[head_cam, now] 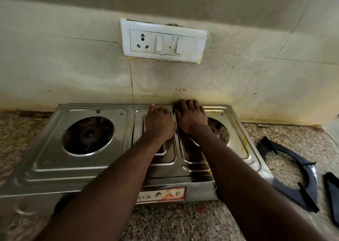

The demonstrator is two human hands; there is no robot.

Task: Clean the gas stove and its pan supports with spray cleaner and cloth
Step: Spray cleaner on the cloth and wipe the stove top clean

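While both grips sit at its back rim, we judge stove (pixel 82 167) stiff, heavy, slick: right grip (pixel 190 116) curls over rim, left grip (pixel 157 123) unclear; pan support (pixel 286 192) right of them, on surface (pixel 183 222).

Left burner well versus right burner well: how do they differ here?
The left burner well is in full view, its dark burner head showing; the right burner well is mostly hidden under the right hand and forearm. Yellowish stains mark the panel around the right burner well; the left burner well's panel looks cleaner. Neither carries a pan support; one lies on the counter right of the stove.
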